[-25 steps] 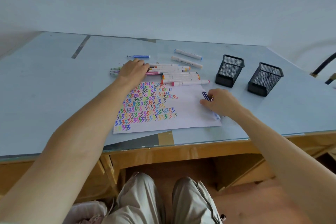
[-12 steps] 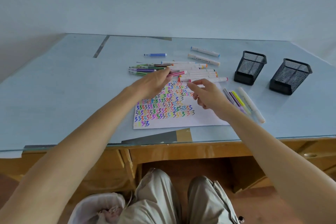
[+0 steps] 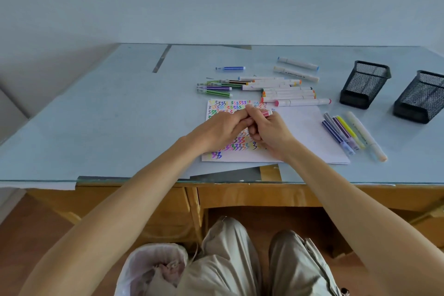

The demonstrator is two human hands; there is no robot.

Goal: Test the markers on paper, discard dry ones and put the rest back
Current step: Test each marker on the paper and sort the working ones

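Head view: both hands meet over the scribbled paper (image 3: 305, 132) on the desk (image 3: 96, 127). The left hand (image 3: 221, 131) and right hand (image 3: 270, 133) have fingers curled round one pink marker (image 3: 266, 113), held just above the sheet. Its long axis runs nearly left to right, the pale end pointing right past the right thumb. A cluster of markers (image 3: 283, 91) lies beyond the paper, five more markers (image 3: 348, 134) lie right of it, near two black mesh holders (image 3: 365, 84)
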